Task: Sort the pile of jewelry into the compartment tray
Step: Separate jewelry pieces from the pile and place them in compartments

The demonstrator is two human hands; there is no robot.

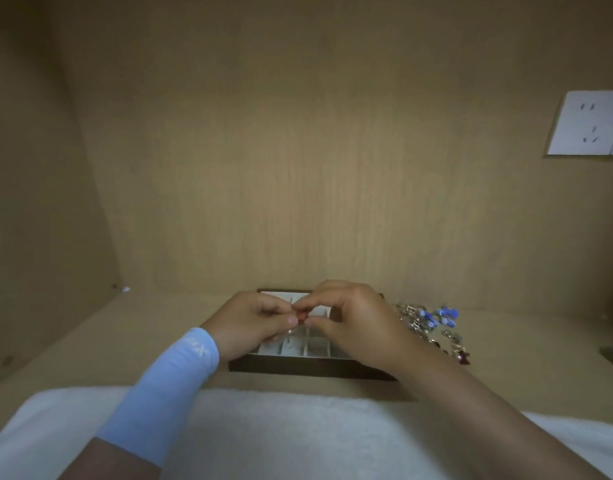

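Both hands meet above the compartment tray (298, 370), which sits toward the counter's back edge; the left hand (249, 320) and right hand (353, 317) each pinch a small reddish piece (301, 317) between thumb and fingertips; the jewelry pile (426, 320) lies just right of the tray; a white cloth (281, 427) covers the front edge; a pale blue sleeve (170, 386) wraps the left forearm.

Dim, warm yellowish light. Brightest at the middle of the tan wooden back panel (298, 174); the corners fall dark. Wide-angle bend skews the white wall socket plate (589, 123) at the right edge. Focus soft throughout: heap of silver and blue beaded jewelry (430, 322) smeared; small reddish piece (301, 317) pinched between left hand (253, 320) and right hand (353, 323) only a blur.
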